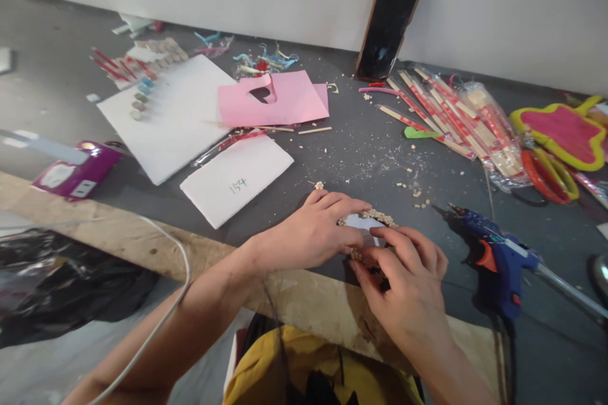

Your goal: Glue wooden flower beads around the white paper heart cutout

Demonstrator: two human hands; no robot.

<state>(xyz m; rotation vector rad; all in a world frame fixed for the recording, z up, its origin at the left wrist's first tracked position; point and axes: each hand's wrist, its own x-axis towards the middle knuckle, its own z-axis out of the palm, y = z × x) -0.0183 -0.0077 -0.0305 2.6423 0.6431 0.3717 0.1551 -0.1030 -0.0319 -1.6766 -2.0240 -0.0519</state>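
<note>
Near the front edge of the dark table lies a small white piece (pixel 363 223) bordered with small beige bits (pixel 380 216). My left hand (pixel 316 228) reaches in from the left, its fingers bent over the left side of this piece. From the right, my right hand (pixel 408 266) closes its thumb and fingers around the right and front side of the piece. Both hands partly hide it. To the right of my right hand lies a blue glue gun (pixel 506 259) with an orange trigger, its tip toward the piece.
Behind are a folded white sheet (pixel 237 180) marked 154, pink paper (pixel 294 98), a white board (pixel 166 114) and an upright phone (pixel 392 22). Wrapped chopsticks (pixel 446 114) and scissors (pixel 548 174) lie right. A white cable (pixel 183 253) crosses my left forearm.
</note>
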